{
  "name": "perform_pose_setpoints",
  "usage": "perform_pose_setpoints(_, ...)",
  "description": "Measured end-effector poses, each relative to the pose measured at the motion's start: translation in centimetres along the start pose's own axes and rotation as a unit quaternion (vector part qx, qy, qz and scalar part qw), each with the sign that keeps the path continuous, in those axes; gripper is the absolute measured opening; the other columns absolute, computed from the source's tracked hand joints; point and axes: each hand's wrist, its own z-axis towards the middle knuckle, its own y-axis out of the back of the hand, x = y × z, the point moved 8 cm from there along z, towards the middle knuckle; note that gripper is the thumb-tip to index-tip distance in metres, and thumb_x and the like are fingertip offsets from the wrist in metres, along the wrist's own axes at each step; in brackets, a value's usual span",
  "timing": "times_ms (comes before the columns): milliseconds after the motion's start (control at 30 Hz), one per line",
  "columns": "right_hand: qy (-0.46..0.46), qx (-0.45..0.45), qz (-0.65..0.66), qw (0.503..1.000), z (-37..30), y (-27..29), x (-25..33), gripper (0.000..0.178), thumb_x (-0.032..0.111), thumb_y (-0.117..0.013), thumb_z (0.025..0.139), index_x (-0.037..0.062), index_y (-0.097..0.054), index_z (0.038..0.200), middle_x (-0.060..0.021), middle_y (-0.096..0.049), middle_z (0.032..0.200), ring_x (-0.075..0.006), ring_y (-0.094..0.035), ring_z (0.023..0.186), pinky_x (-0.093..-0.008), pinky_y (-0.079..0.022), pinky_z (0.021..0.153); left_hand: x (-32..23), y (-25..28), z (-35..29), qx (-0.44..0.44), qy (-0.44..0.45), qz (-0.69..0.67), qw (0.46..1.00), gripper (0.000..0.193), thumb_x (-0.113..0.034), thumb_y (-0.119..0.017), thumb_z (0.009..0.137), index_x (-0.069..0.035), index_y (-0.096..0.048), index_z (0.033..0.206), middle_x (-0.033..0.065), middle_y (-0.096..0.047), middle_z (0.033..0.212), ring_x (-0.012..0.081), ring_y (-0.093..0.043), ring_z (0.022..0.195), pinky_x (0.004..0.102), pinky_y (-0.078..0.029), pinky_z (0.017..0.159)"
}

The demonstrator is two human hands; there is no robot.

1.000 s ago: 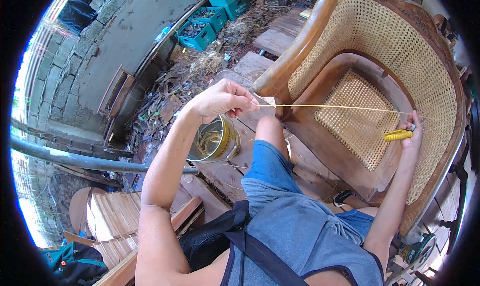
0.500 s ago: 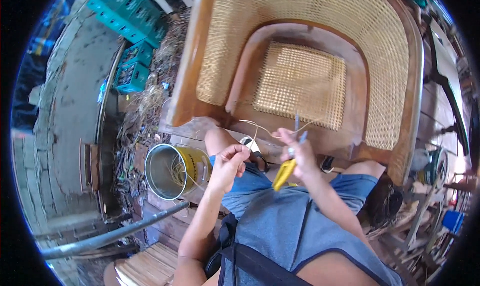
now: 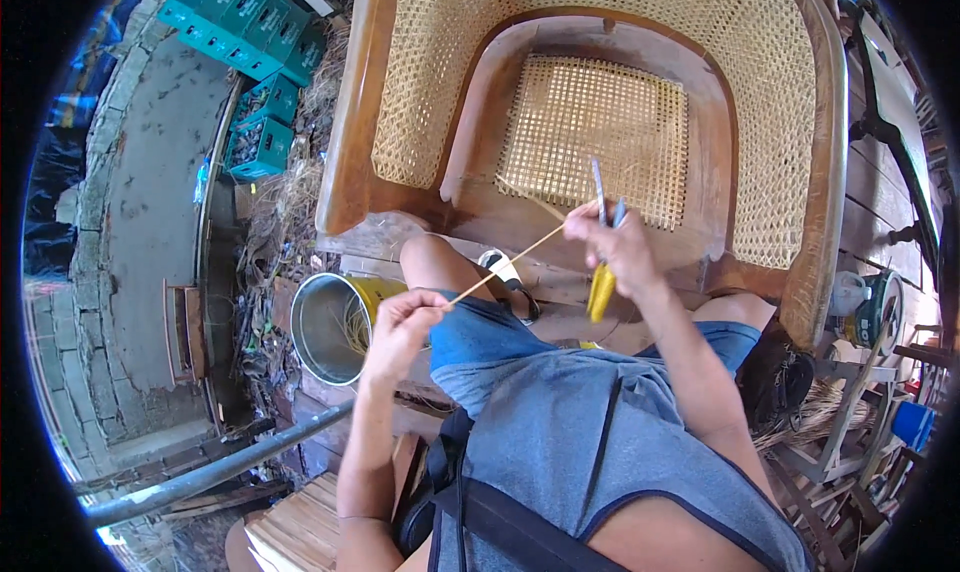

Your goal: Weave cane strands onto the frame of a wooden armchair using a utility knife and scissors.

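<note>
We see a thin, pale yellow strand of cane drawn taut between the two hands, its long axis slanting from lower left up to upper right. The left hand pinches the lower end, its grip clenched on the strand just above the knee. The right hand holds the upper end, close to the front rail of the brown wooden armchair with woven cane seat and back; its grip is also closed around a yellow-handled tool with a grey metal tip, the tip pointing up toward the seat and the handle hanging below the fist. So the right hand is the nearer one to the woven seat panel, the left the nearer one to the open round metal tin with a yellow side, which stands on the plank floor just beside the left knee.

We cannot make out where the strand ends beyond the right fingers, nor whether it enters the weave. The tin's contents are only faint coils.
</note>
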Motion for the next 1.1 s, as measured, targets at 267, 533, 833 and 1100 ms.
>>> perform_pose_setpoints(267, 0.037, -0.033, 0.044, 0.998, 0.4, 3.1, 2.7, 0.014, 0.015, -0.072, 0.079, 0.0030, -0.065, 0.082, -0.0068, -0.065, 0.075, -0.0077, -0.051, 0.045, -0.0215, -0.039, 0.042, -1.6, -0.4, 1.1, 0.047, -0.182, 0.474, 0.860, 0.043, -0.023, -0.066, 0.082, 0.005, -0.058, 0.114, 0.0221, -0.062, 0.104, 0.0349, -0.060, 0.099, 0.0428, -0.047, 0.085)
perform_pose_setpoints(533, -0.016, 0.020, 0.070, 0.997, 0.9, 2.8, 2.3, 0.015, 0.017, -0.072, 0.081, 0.0040, -0.064, 0.081, -0.0064, -0.066, 0.077, -0.0081, -0.051, 0.045, -0.0225, -0.042, 0.042, -4.8, -12.2, 6.5, 0.073, -0.256, 0.189, 0.945, 0.026, -0.016, -0.061, 0.091, 0.000, -0.062, 0.111, 0.0170, -0.067, 0.094, 0.0265, -0.065, 0.083, 0.0345, -0.051, 0.074)
perform_pose_setpoints(833, -0.120, 0.029, -0.129, 0.984, 6.1, 12.6, -2.9, 0.026, 0.024, -0.073, 0.081, 0.0001, -0.064, 0.081, -0.0043, -0.063, 0.069, -0.0055, -0.052, 0.046, -0.0195, -0.040, 0.038, 0.1, 2.8, 9.2, -0.121, -0.147, 0.430, 0.882, 0.023, -0.020, -0.052, 0.089, -0.001, -0.065, 0.090, 0.0247, -0.066, 0.089, 0.0425, -0.064, 0.087, 0.0474, -0.050, 0.077)
perform_pose_setpoints(1100, -0.007, -0.119, -0.516, 0.848, 8.1, 16.0, -2.1, 0.037, 0.031, -0.066, 0.087, -0.0009, -0.060, 0.104, -0.0169, -0.065, 0.086, -0.0273, -0.064, 0.075, -0.0407, -0.050, 0.069, 2.2, 0.2, 5.6, -0.009, 0.071, -0.063, 0.995, 0.017, -0.019, -0.055, 0.097, -0.006, -0.062, 0.102, -0.0052, -0.049, 0.073, 0.0016, -0.039, 0.056, 0.0161, -0.028, 0.043)
